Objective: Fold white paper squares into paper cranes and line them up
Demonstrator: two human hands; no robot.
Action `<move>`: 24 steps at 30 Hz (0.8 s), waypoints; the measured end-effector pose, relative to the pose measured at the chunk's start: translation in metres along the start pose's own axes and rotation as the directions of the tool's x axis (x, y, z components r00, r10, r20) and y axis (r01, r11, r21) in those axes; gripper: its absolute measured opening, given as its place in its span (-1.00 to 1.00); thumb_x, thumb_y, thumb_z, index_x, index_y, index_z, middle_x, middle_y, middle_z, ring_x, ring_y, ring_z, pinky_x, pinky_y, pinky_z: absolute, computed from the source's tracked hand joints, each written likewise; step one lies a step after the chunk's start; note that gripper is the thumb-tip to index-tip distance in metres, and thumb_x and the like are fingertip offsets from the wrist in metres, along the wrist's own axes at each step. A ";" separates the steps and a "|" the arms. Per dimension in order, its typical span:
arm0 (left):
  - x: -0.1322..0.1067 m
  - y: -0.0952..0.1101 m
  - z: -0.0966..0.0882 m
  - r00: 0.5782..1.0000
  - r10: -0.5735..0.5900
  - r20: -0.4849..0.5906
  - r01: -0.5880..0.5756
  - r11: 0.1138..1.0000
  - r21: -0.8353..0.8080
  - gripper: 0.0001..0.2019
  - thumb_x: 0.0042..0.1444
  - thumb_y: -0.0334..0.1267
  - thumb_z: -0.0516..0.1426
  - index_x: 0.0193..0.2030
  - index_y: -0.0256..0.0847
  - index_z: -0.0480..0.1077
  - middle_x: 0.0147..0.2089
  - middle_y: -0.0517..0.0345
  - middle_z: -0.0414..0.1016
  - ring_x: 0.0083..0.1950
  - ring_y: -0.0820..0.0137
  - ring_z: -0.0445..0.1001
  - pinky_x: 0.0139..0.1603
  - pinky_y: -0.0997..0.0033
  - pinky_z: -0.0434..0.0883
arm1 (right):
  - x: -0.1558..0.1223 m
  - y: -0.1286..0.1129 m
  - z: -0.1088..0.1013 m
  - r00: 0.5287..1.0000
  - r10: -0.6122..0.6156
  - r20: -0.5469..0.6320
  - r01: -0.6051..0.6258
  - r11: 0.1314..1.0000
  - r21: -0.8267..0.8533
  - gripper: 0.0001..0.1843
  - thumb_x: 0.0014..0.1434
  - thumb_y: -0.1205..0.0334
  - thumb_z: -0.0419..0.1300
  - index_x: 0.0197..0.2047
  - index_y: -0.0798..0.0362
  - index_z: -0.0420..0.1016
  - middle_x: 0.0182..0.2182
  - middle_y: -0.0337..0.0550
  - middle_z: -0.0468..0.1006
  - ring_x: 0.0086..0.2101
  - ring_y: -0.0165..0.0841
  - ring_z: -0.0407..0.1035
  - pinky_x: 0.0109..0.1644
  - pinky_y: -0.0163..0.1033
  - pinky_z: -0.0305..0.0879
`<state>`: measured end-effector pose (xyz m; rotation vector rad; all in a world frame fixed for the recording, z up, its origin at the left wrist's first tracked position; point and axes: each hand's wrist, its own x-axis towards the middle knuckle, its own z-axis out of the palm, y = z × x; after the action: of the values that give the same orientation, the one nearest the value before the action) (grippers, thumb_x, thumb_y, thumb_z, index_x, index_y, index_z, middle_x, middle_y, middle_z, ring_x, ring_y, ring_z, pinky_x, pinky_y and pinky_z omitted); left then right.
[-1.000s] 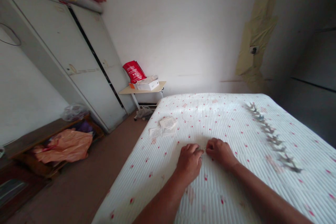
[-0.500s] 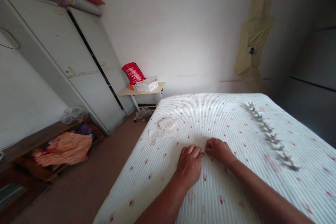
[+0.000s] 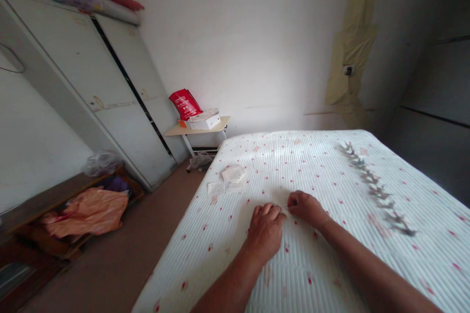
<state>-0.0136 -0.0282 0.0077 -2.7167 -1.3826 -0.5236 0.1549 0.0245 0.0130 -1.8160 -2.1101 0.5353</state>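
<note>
My left hand rests on the bed with its fingers bent and pressed together. Close by on the right, my right hand pinches with curled fingers. Between the two sets of fingertips shows a small pale piece of paper, mostly covered by the fingers. Several printed paper pieces lie on the cover to the left, beyond my left hand. On the right side of the bed runs a row of small folded paper figures, like paper cranes.
A small table beyond the bed's far left corner holds a white box and a red bag. A grey cabinet stands left. An orange plastic bag lies on a low wooden bench.
My right hand has shifted very slightly, its fingers still curled near the left fingertips. The left hand stays nearly in place. The camera view has turned a little.
</note>
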 end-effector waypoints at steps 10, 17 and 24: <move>-0.001 0.000 0.001 1.000 0.005 -0.009 -0.005 1.000 -0.018 -0.80 0.18 -0.37 -0.01 -0.17 -0.14 0.42 -0.10 0.09 0.43 -0.02 0.30 0.28 -0.04 0.23 0.25 | -0.005 0.003 0.002 0.998 -0.045 -0.034 0.046 0.998 0.034 -0.91 -0.08 0.31 0.15 -0.45 0.06 0.47 -0.40 -0.19 0.49 -0.39 -0.41 0.35 -0.32 -0.36 0.14; -0.001 -0.001 0.000 1.000 0.005 -0.009 -0.005 0.999 -0.032 -0.80 0.18 -0.36 -0.01 -0.16 -0.13 0.42 -0.08 0.10 0.43 -0.01 0.29 0.28 -0.04 0.24 0.26 | -0.003 0.002 0.003 0.999 -0.023 -0.026 0.023 1.000 0.021 -0.85 -0.12 0.40 0.12 -0.44 0.06 0.47 -0.39 -0.19 0.50 -0.37 -0.40 0.35 -0.29 -0.35 0.15; 0.000 -0.002 0.002 1.000 0.006 -0.007 -0.006 0.999 -0.039 -0.77 0.17 -0.37 -0.02 -0.15 -0.13 0.42 -0.07 0.08 0.43 0.00 0.29 0.28 -0.03 0.21 0.27 | 0.002 0.014 0.005 0.996 -0.086 0.008 0.085 0.990 0.109 -0.77 -0.10 0.44 0.05 -0.43 0.04 0.50 -0.34 -0.19 0.51 -0.31 -0.40 0.37 -0.23 -0.36 0.19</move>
<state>-0.0148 -0.0265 0.0053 -2.7457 -1.3763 -0.5651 0.1641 0.0274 0.0020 -1.6597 -2.1128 0.6290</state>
